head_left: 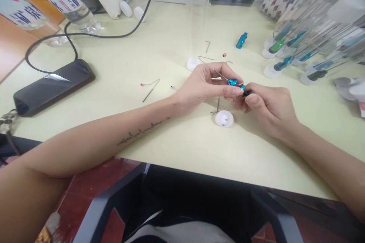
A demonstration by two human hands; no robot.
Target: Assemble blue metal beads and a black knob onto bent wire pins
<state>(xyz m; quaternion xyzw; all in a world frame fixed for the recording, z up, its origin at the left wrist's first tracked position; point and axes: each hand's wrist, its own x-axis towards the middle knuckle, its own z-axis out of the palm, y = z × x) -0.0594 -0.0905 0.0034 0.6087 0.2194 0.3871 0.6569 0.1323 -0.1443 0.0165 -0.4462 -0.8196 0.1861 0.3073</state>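
My left hand (201, 87) pinches the stiff steel rod (217, 75) beside its slick blue collar (232, 82), and my right hand (269, 112) grips the dark end (247, 93).

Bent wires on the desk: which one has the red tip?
The V-bent wire left of the left hand, its end tipped small red; the wire beyond that hand shows bare metal.

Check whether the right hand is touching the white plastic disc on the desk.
Apart: the head view shows a strip of desk between the right hand and the white plastic disc.
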